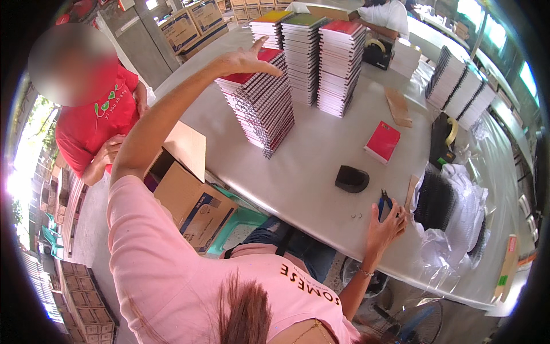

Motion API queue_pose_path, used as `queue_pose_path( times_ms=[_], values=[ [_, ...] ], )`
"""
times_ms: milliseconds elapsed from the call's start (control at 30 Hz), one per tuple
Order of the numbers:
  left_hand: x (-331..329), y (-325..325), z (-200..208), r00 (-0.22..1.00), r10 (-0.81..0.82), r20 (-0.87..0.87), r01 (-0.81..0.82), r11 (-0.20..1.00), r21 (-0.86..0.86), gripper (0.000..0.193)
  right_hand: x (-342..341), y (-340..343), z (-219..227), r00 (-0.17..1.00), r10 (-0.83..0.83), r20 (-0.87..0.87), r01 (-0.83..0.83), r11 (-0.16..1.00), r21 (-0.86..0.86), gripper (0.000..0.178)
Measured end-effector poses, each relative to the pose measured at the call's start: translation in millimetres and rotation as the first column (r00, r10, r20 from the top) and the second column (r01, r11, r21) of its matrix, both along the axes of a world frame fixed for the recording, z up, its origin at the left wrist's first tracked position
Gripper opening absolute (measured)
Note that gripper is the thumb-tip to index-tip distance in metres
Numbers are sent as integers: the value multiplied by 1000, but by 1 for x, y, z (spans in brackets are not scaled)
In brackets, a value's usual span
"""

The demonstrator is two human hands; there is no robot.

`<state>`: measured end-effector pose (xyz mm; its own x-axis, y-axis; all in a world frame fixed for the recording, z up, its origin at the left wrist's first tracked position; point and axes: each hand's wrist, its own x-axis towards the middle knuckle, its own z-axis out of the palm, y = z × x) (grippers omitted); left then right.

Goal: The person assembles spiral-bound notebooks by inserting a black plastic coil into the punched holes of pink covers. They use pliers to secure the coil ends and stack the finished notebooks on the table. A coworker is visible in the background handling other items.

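Note:
My left arm reaches across to a tall stack of red-covered spiral notebooks (260,109). On its top lies my left hand (243,62), thumb and fingers spread wide. Near the table's front edge, my right hand (388,228) has its fingers curled around the blue handles of small pliers (384,199), jaws pointing away from me. A black rounded object (352,179), perhaps a stapler or mouse-like holder, sits just left of the pliers. Farther back lies a small red notebook (382,141), flat on the grey table (309,155).
Behind stand stacks of notebooks with yellow, green (301,57) and red covers (341,69). Tape dispensers (442,137), black spiral coils (433,200) and plastic wrap line the right. An open carton (192,200) rests on a green stool (235,229). A person in red (97,120) stands left.

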<state>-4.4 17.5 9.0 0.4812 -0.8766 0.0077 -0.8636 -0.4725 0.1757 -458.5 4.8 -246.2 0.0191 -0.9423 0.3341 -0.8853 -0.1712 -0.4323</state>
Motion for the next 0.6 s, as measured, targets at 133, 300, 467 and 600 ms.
queue_pose_path(
  times_ms=[133,300,467,600],
  values=[
    [-1,-1,2,1000,-10,7,10,1000,-11,133,-2,-1,0,1000,11,17,-11,1000,19,58],
    [-2,3,9,999,-20,-46,24,995,96,133,-2,0,-3,999,36,22,-36,999,0,58],
    [-2,-1,4,998,-29,54,21,988,152,136,-2,-1,-4,1000,19,20,-19,1000,4,58],
    [17,6,-4,997,-68,36,64,994,85,118,-1,0,-3,999,39,23,-40,999,8,57]
  ],
)
